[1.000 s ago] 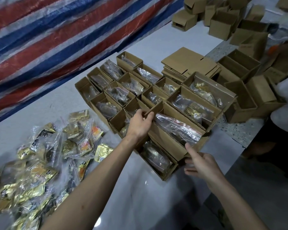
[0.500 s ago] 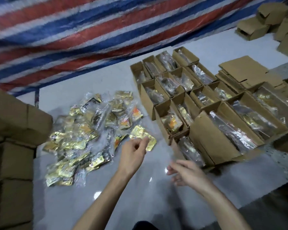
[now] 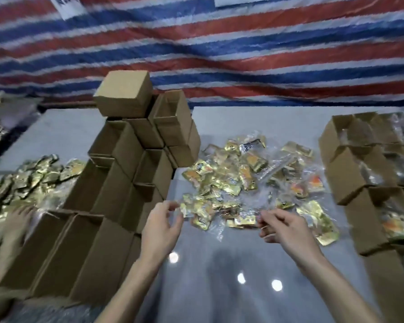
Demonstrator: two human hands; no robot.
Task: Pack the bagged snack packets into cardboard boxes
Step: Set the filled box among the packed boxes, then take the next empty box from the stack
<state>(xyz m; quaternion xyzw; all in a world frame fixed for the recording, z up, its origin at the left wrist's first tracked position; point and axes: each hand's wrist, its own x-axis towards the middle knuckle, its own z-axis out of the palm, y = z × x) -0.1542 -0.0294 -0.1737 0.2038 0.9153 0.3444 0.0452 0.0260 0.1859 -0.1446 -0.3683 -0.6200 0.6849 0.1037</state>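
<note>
A loose pile of clear-bagged gold snack packets lies on the grey table in front of me. My left hand is at the pile's near left edge, fingers spread, its fingertips at a clear bag's edge. My right hand is at the near right edge with curled fingers touching the closest packets. Neither hand clearly grips anything. Open cardboard boxes with bags inside stand in rows on the right, partly cut off by the frame.
A tall stack of brown cardboard boxes rises left of the pile, close to my left arm. Beyond it lie more gold packets and another person's blurred hand. A striped red, blue and white tarp hangs behind.
My view has swung left from the filled boxes to the packet pile. Both hands left the boxes and moved to the pile's near edge. The box stack came into view.
</note>
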